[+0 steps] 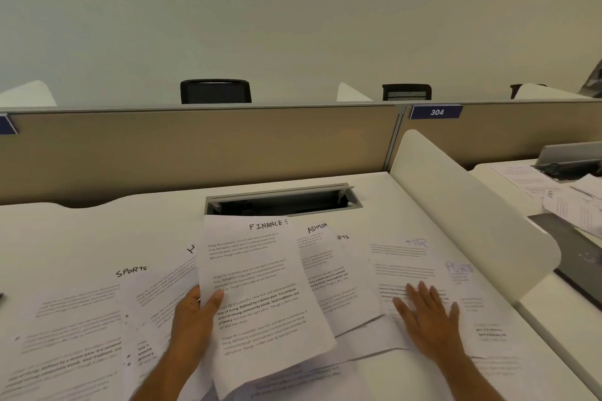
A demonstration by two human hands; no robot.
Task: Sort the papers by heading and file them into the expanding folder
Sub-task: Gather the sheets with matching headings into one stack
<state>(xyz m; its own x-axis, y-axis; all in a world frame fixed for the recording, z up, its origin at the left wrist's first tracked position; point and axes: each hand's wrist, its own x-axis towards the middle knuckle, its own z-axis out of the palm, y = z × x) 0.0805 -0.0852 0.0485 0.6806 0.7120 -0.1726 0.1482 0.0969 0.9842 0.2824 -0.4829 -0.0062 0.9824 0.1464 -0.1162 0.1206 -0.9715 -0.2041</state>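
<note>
- So, left hand [192,319] pinches the FINANCE sheet [257,289], lifted over papers spread across the white desk [374,201].
- Right hand [426,316], fingers straight and apart, presses the HR sheet [404,257].
- Beige partition [195,146] behind, tagged 304.

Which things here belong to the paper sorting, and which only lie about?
Job:
FINANCE sheet, held by left hand
SPORTS sheet
ADMIN sheet
HR sheet, under right hand

Lying about:
cable tray
304 sign
black chair

An office: partitioned desks [423,205], numbered divider panel [195,146], mesh chairs [215,91].
</note>
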